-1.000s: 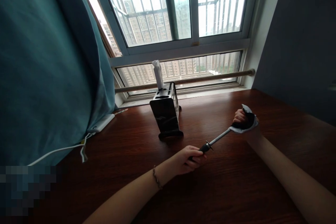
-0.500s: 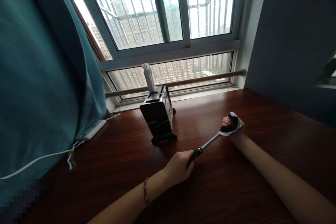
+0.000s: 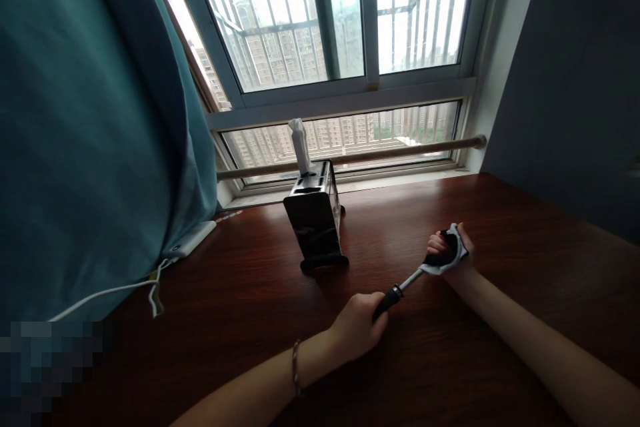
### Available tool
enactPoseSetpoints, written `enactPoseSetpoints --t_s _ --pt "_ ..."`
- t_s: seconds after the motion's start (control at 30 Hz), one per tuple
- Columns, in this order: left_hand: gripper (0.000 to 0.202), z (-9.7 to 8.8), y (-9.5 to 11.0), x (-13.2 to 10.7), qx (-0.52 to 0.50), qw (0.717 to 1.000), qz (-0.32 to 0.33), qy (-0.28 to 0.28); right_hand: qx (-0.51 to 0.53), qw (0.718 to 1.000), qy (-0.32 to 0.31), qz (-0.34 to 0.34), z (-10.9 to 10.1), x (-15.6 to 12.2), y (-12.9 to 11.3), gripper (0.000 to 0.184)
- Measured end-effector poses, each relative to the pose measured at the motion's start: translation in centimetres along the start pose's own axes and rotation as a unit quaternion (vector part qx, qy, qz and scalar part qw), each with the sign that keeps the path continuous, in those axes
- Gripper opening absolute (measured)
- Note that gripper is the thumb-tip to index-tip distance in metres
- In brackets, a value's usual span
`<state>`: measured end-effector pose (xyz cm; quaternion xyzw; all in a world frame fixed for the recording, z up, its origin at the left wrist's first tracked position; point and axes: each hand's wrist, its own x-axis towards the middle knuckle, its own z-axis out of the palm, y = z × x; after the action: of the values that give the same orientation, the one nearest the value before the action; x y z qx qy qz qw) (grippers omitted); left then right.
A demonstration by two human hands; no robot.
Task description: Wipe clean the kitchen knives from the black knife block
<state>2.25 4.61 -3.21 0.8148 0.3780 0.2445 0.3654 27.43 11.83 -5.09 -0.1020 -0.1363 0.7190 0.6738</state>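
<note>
My left hand (image 3: pixel 357 327) is closed around the black handle of a honing rod (image 3: pixel 411 280), which slants up to the right above the table. A collar sits where the handle meets its grey metal shaft. My right hand (image 3: pixel 463 260) is closed on a white and dark cloth (image 3: pixel 453 255) wrapped about the rod's far end. That end is hidden in the cloth and fingers. Beyond my left hand a black knife block (image 3: pixel 313 227) stands upright, its top slotted. Something wrapped in white (image 3: pixel 300 147) sticks up from one slot.
The brown wooden table (image 3: pixel 240 333) reaches to a barred window (image 3: pixel 300 20). A rail (image 3: pixel 410 151) runs across the window's lower part. At left hangs a teal curtain (image 3: pixel 115 113), with a white power strip (image 3: pixel 193 239) and its cable (image 3: pixel 100 295) by its foot.
My right hand and the cloth have moved down the rod towards the handle, so less shaft shows. My left hand keeps its hold. The whole view has shifted slightly.
</note>
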Motion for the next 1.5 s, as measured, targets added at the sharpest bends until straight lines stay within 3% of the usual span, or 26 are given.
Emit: enactPoseSetpoints --t_s 0.2,0.37,0.53,0.77,1.0,1.17,1.33,1.5 --pt "0.027 -0.2 -1.2 1.1 -0.128 0.98 -0.127 -0.088 0.011 1.0 0.015 -0.008 0.9 -0.5 1.0 0.047" --pt "0.019 -0.1 -0.7 0.7 -0.041 0.999 -0.025 -0.012 0.007 1.0 0.024 -0.003 1.5 -0.7 1.1 0.047" --pt "0.018 0.2 -0.5 0.5 -0.022 0.999 -0.026 -0.017 0.016 0.999 0.038 0.013 1.6 -0.8 2.0 0.048" --pt "0.017 0.5 -0.8 0.5 -0.019 1.0 -0.017 0.008 -0.007 0.993 0.009 0.116 2.6 -1.7 5.4 0.048" --pt "0.018 0.4 -0.9 0.6 -0.018 1.0 -0.005 0.013 -0.033 0.989 -0.022 0.145 3.7 -2.6 6.4 0.044" --pt "0.018 0.3 -1.0 0.2 0.115 0.992 0.031 0.029 -0.076 0.984 -0.003 0.162 4.0 -2.6 6.5 0.043" --pt "0.033 0.5 -0.9 0.2 0.33 0.942 0.056 -0.002 -0.043 0.99 0.03 0.134 3.4 -2.1 6.4 0.038" --pt "0.021 1.3 0.1 0.0 0.278 0.96 0.041 -0.02 0.0 0.988 0.063 0.142 2.8 -2.2 6.3 0.042"
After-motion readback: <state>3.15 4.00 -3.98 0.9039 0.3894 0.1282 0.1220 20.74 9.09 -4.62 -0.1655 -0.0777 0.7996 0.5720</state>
